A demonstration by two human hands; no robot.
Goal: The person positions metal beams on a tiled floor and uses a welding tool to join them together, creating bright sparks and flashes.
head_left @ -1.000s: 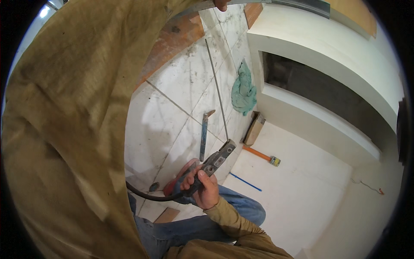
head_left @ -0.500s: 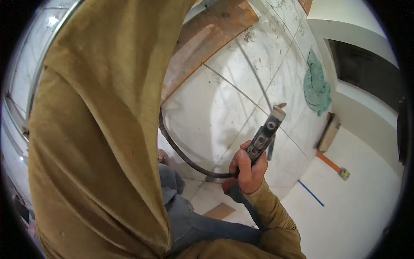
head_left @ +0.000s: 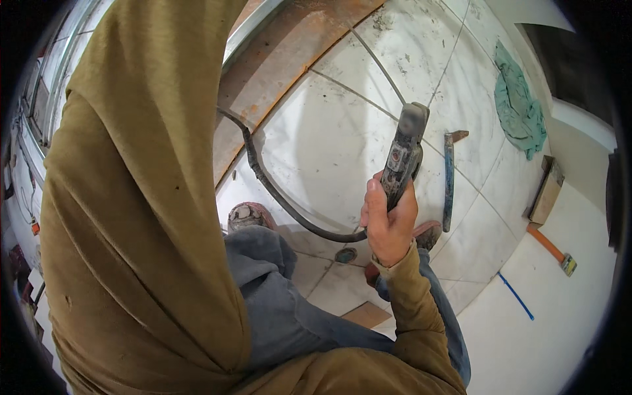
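Observation:
In my right hand [head_left: 390,220], a dark, worn welding electrode holder [head_left: 403,158] is gripped with the fingers wrapped round its handle. From its head a thin grey rod [head_left: 376,64], which looks like a welding electrode, points up and to the left. A thick black cable [head_left: 280,197] leaves the handle end and curves left toward a rust-brown metal piece [head_left: 276,82]. My left sleeve [head_left: 151,197] fills the left side, and the left hand itself is out of the picture. Right of the holder, a hammer with a blue handle [head_left: 449,187] lies on the tiles.
Marbled white floor tiles [head_left: 329,138] spread ahead. To the right are a green cloth [head_left: 520,102], a wooden block [head_left: 548,191], an orange-handled brush [head_left: 550,247] and a blue stick [head_left: 516,296]. My shoe [head_left: 249,216] stands near the cable; a brown flat piece [head_left: 367,315] lies nearby.
My right hand has moved up with the electrode holder. The view has shifted, so the blue-handled hammer, partly hidden before, and my shoes now show more fully.

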